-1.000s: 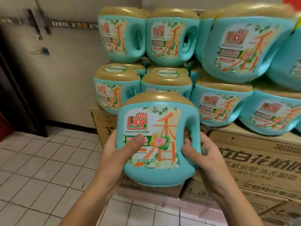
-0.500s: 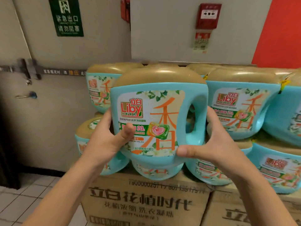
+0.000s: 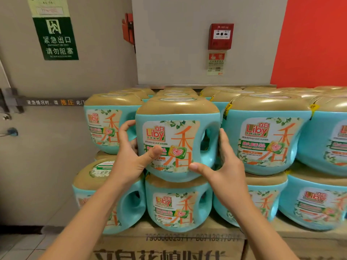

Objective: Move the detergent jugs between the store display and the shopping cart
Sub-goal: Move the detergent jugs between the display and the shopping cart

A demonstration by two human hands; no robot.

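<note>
Head view shows a grey wall point(image 3: 178, 53) behind a big stack point(image 3: 262, 139) of blue jugs, two rows high, on brown boxes point(image 3: 169, 246). No cart is in sight.

One jug point(image 3: 176, 139) is at the front of the top row, right over a low jug point(image 3: 176, 205). I cannot tell if it rests there or hangs just above.

The left hand point(image 3: 129, 158) wraps one side, fingers curled round the back and left thumb point(image 3: 153, 152) flat on the label. The right hand point(image 3: 225, 166) grips the other side by the handle hole, with right thumb point(image 3: 199, 168) hooked under the front edge.

I think the jug is being set on the stack or lifted off. To do it well, hold it flat with both hands, line its bottom up with the cap point(image 3: 176, 182) below, and let go only when it does not rock
</note>
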